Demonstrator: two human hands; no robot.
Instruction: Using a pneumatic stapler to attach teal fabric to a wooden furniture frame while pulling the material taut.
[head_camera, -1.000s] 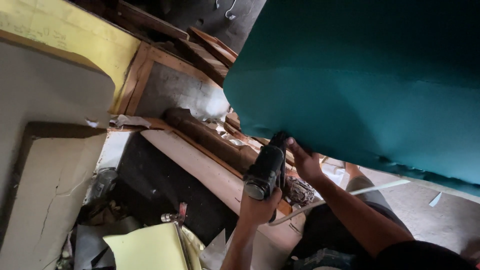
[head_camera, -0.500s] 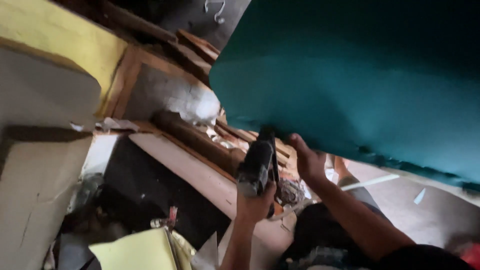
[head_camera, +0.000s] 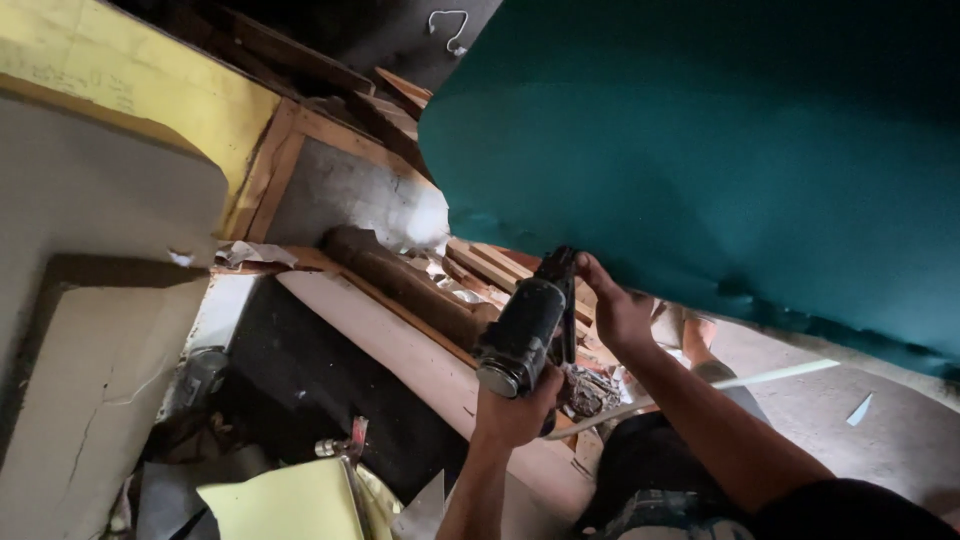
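Observation:
A large panel covered in teal fabric (head_camera: 720, 150) fills the upper right. My left hand (head_camera: 515, 410) grips the handle of a black staple gun (head_camera: 522, 330), whose nose points up at the fabric's lower edge. My right hand (head_camera: 618, 312) is just right of the tool, its fingers pressing the teal fabric at that same edge. My legs in dark trousers show below my right arm.
Wooden boards and slats (head_camera: 400, 340) lie under the tool, with scraps among them. A wooden frame (head_camera: 290, 150) and yellow foam (head_camera: 130, 80) lean at the upper left. Grey foam slabs (head_camera: 90, 400) stand at the left, a yellow sheet (head_camera: 280, 500) lies at the bottom.
The view has swung slightly. The staple gun and both hands stay at the lower edge of the teal fabric, with my right hand a little closer to the tool's nose.

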